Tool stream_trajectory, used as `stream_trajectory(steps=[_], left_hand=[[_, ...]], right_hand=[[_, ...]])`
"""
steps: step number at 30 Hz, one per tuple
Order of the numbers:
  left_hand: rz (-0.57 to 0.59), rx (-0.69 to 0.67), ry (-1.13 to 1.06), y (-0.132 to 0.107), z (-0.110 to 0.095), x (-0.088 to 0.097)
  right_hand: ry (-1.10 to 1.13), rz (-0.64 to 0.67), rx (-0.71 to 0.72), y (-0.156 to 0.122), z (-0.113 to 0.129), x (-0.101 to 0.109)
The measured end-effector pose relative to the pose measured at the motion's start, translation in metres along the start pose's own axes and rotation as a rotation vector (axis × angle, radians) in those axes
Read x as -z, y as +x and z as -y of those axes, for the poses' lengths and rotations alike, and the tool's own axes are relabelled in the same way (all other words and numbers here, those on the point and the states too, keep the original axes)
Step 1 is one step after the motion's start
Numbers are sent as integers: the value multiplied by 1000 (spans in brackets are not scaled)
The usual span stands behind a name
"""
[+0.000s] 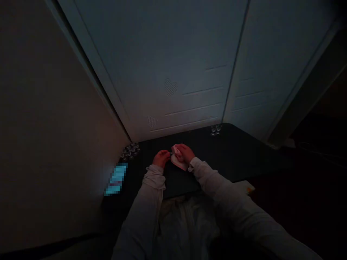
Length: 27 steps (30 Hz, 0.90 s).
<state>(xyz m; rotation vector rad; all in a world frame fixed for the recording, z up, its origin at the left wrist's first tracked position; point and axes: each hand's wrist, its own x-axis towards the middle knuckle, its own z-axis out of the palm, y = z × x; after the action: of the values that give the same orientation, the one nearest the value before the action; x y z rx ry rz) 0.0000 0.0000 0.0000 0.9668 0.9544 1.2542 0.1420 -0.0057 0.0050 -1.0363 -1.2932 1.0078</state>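
Observation:
The scene is very dark. My left hand (161,157) hovers over a dark table (233,155), fingers curled together as if pinching something small that I cannot make out. My right hand (185,152) is closed on a pale pinkish-white cloth or paper piece (179,161), which hangs down toward the table. The two hands almost touch at the fingertips. Both arms wear light long sleeves.
A cluster of several small shiny glass items (130,151) sits at the table's far left corner, and a smaller group (216,129) at the far edge. A glowing blue screen (116,179) lies at the left. Pale doors (176,65) rise behind the table. A light object (245,187) lies right.

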Motion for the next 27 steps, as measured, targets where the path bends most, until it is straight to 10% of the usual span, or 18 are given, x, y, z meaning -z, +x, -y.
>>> stream_trajectory(steps=[14,27], left_hand=[[-39,18,-129,5,0,8],[-58,33,-123,2,-3,4]], right_hand=[[296,414,-160,-8,3,-2],[-124,164,-9,-5,-3,-4]])
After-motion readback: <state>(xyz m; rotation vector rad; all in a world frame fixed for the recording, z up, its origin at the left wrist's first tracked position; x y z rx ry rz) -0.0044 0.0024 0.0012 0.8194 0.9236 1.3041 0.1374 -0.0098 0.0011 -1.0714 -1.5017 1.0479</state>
